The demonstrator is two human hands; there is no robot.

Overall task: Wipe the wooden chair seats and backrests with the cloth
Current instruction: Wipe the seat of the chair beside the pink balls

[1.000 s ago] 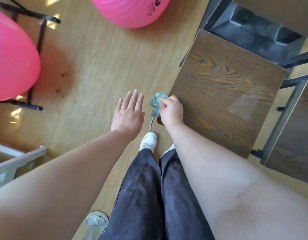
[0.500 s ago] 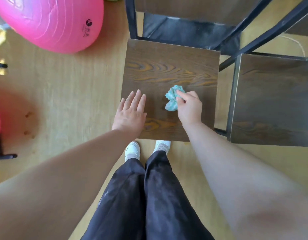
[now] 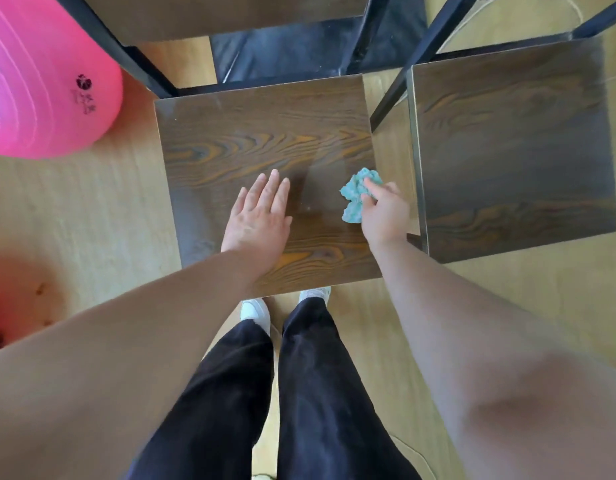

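Head view: right hand [image 3: 382, 216] pinches bunched cloth [image 3: 356, 197] at right edge of near chair seat [image 3: 265, 140]; left hand [image 3: 259, 216] flat, fingers straight, over seat centre. Risk: cloth wadded so small contact, streaks likely; w/ hand at edge, stroke may slip off towards second seat [image 3: 514, 143].

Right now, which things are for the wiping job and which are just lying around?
For the job: teal cloth in the right hand; left hand open over the near chair seat; second chair seat beside it.
Just around: pink exercise ball; wooden floor.
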